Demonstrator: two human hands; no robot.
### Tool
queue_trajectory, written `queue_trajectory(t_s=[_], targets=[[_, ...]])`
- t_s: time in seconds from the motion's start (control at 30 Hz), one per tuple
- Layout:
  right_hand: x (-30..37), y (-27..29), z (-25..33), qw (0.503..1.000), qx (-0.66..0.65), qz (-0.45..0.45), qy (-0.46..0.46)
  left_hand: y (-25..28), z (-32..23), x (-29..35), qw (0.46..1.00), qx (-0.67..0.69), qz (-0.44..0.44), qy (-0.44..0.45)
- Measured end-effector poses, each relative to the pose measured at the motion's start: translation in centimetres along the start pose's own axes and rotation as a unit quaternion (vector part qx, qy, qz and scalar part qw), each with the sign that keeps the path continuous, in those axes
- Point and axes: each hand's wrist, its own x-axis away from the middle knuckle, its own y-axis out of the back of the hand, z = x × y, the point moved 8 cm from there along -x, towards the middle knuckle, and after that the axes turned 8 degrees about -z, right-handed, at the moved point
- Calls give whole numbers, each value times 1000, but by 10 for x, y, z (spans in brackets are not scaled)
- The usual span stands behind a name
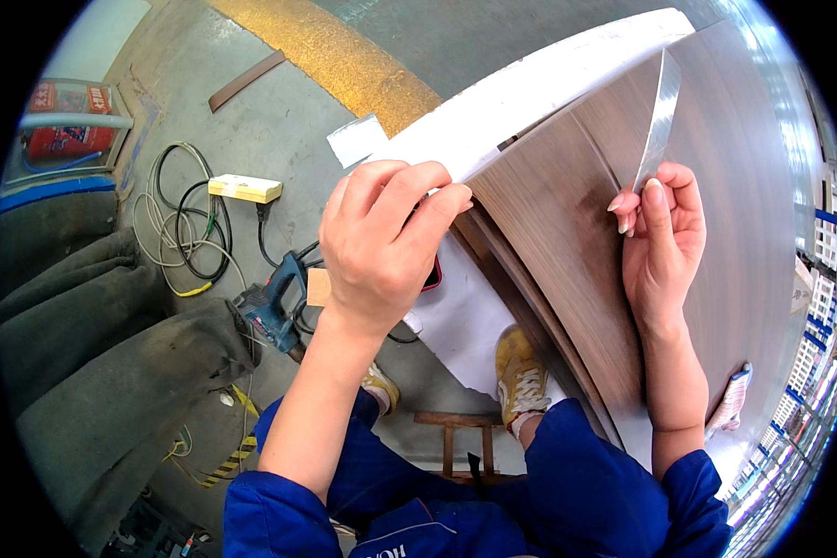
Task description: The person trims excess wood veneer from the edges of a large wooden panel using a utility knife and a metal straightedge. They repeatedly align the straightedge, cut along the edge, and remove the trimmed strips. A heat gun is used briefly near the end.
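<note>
In my right hand [665, 246] a thin, shiny metal strip [662, 116] is pinched between thumb and fingers, its free end pointing up and away. Whether it is a blade or a ruler I cannot tell. My left hand [381, 237] is closed with its fingertips together, right by the near left corner of a brown wood-grain panel [549, 214]. What it pinches, if anything, is hidden. The panel has a grooved edge and lies to my right, partly under my right hand in this view.
White foam sheeting [521, 84] borders the panel. Left on the floor are a blue power tool [274, 302], a cream power strip [245, 189], coiled cables [172, 223] and a brown strip [246, 81]. Dark draped fabric [112, 372] stands at the left; a cloth [730, 400] lies at right.
</note>
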Motion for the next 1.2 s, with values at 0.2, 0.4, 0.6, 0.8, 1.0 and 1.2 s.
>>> queue_trajectory(t_s=[0.2, 0.4, 0.6, 0.8, 1.0, 1.2], targets=[[0, 1, 0, 1000, 5, 1, 1, -3, -2, -6, 1000, 10, 15, -10], [0, -1, 0, 1000, -5, 6, -1, -6, -4, -5, 997, -17, 12, -79], [0, -1, 0, 1000, -1, 5, 1, -7, -2, -5, 997, 15, 50, -55], [0, 1, -1, 1000, 1, 3, 1, -7, -2, -5, 997, 25, 50, -47], [1, 0, 0, 1000, 3, 4, 5, -5, -1, 1, 998, 57, 11, -25], [0, 1, 1, 1000, 9, 5, 10, -3, -9, 1, 998, 14, 1, -60]])
